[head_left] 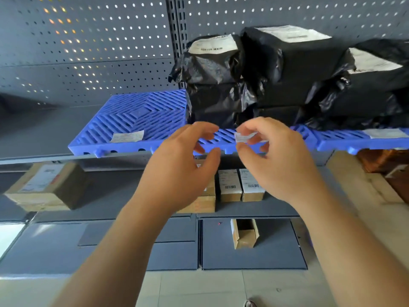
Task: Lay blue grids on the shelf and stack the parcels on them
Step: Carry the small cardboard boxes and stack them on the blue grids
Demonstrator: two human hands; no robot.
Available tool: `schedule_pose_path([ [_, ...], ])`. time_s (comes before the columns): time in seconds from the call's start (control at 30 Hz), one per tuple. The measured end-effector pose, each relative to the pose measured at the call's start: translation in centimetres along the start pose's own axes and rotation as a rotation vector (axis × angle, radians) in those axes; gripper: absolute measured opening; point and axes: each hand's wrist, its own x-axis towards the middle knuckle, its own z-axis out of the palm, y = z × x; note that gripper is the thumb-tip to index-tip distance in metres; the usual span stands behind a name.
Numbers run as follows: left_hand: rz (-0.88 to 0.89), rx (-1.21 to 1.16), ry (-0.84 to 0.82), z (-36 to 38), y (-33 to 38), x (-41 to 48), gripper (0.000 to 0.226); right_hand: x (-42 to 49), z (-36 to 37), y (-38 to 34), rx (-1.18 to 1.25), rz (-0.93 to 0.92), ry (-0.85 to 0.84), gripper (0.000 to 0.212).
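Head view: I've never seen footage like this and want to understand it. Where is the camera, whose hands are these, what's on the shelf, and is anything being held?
There is no machine here. A person wears one wide-angle camera on the head, looking forward and down, so the two bare arms reaching in are their own. The left hand has loosely curved fingers and holds nothing. The right hand pinches a small pale slip, which is too blurred to identify. Ahead is a grey shelf with blue grids laid along it. Black parcels are stacked on the grids toward the right, while the left end of the grids carries no parcel. Cardboard boxes sit on the shelf below.
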Motion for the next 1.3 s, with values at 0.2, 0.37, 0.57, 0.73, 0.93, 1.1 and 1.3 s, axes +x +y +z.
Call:
schedule_pose_path([
  [0.2, -0.037, 0.072, -0.278, 5.9, -2.9, -2.7, 0.030, -3.9, 2.6, 6.3, -0.060, 0.295, -0.145, 0.017],
  [0.37, -0.167, 0.138, -0.406, 11.3, -4.8, -2.1, 0.034, -4.8, 3.8, 12.2, -0.146, 0.516, -0.205, 0.015],
  [0.57, -0.348, 0.181, -0.500, 17.7, -5.8, 0.3, 0.043, -3.8, 5.2, 18.0, -0.203, 0.602, -0.342, 0.028],
  [0.73, -0.441, 0.243, -0.560, 22.2, -6.3, 2.4, 0.050, -2.4, 6.8, 22.4, -0.233, 0.580, -0.426, 0.036],
  [0.93, -0.535, 0.272, -0.592, 26.0, -7.5, 3.3, 0.054, -1.6, 8.9, 26.4, -0.313, 0.565, -0.519, 0.046],
  [1.1, -0.549, 0.291, -0.580, 28.2, -8.8, 4.3, 0.051, -1.7, 9.9, 28.8, -0.374, 0.566, -0.548, 0.043],
  [1.3, -0.538, 0.314, -0.589, 30.9, -10.5, 5.7, 0.053, -0.7, 12.1, 31.0, -0.410, 0.585, -0.530, 0.047],
])
